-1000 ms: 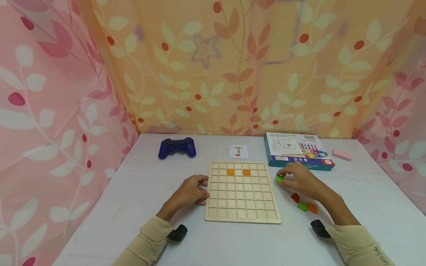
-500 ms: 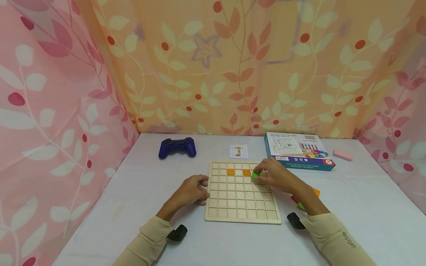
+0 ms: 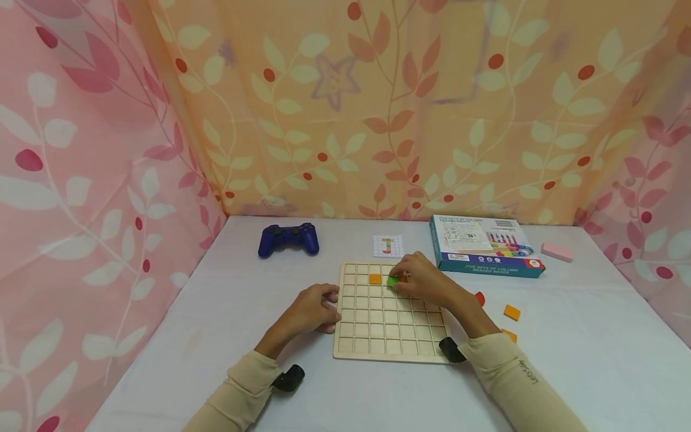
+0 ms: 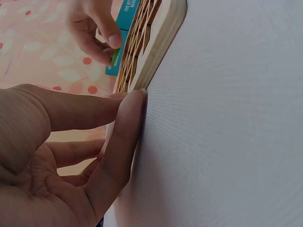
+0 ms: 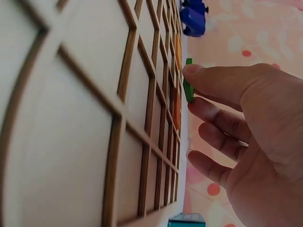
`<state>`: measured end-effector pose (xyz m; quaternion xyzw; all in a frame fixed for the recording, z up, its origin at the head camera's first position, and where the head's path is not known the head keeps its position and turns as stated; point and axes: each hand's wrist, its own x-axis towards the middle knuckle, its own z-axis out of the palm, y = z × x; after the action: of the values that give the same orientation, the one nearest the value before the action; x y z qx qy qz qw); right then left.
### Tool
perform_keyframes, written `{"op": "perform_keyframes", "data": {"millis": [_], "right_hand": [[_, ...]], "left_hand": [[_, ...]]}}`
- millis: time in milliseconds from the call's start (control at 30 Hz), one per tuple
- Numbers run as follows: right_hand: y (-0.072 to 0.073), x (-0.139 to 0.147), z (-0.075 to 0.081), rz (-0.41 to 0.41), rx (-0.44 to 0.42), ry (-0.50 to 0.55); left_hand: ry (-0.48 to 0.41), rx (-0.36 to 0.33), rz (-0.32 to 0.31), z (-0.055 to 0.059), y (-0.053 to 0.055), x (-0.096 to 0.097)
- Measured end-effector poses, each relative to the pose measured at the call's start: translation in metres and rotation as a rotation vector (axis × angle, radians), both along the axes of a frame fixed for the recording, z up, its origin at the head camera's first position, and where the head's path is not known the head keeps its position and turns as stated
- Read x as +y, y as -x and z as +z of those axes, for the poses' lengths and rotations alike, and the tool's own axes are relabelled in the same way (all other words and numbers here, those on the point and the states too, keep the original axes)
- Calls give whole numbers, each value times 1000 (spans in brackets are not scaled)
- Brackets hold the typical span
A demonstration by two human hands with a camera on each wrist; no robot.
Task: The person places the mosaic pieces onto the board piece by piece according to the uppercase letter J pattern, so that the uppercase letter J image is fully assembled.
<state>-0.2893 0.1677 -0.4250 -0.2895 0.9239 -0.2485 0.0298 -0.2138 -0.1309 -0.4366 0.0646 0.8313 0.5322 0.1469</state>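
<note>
A light wooden grid board (image 3: 376, 331) lies on the table. My left hand (image 3: 311, 309) rests at its left edge, with the thumb and fingertips against the side. Over the board's upper rows, my right hand (image 3: 426, 281) pinches a green tile (image 3: 393, 281) between thumb and fingers. In the right wrist view this green tile (image 5: 189, 80) is held on edge, above the grid. One orange square tile (image 3: 375, 279) sits in a cell of the second row. Another orange tile (image 3: 403, 278) in that row is partly hidden behind the right hand.
Right of the board lie a red piece (image 3: 480, 298) and orange tiles (image 3: 512, 312), partly covered by the right arm. Behind are a letter-J pattern card (image 3: 388, 246), a flat box (image 3: 486, 246), a pink eraser-like block (image 3: 557, 252) and a blue game controller (image 3: 288, 240).
The right hand has carried the green tile leftward from beside the board to over its upper rows. My left hand has stayed at the board's left edge.
</note>
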Motion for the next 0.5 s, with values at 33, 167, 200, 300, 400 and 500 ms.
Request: {"op": "perform_keyframes", "data": {"millis": [33,167,200,300,400,500], "right_hand": [[1,-2,-1,1,0,-5],[4,-6,-1,-5,-13,-16],[5,-7,-2,-8,-21,-17],[8,-8,-2,-15,-37,-15],[10,-10,-3,-14,-42,-11],[10,-11,-3,-13,-45,-12]], "left_hand": [[1,0,-1,0,0,0],[-2,-2,-5,-2,1,0],[-3,-2,-5,-2,1,-1],[-5,1,-9,-2,1,-1],[-3,10,-15,-1,1,-2],[-2,7,-14,0,0,-2]]}}
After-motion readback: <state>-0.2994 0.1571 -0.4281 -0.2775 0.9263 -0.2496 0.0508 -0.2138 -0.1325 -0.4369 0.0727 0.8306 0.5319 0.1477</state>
